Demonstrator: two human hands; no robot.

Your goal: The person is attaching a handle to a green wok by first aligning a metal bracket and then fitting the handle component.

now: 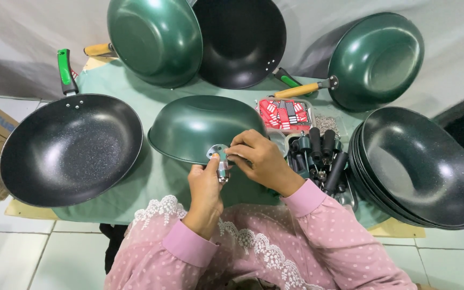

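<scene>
Woks ring the table; bare green cloth (151, 177) beside the upturned wok (200, 126) stays passable

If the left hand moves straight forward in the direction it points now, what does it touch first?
Probably the overturned green pan: the left hand, holding a small metal bracket, already points at its near rim.

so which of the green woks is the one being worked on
The upside-down green wok at table centre; both hands, left hand and right hand, touch its rim bracket.
</scene>
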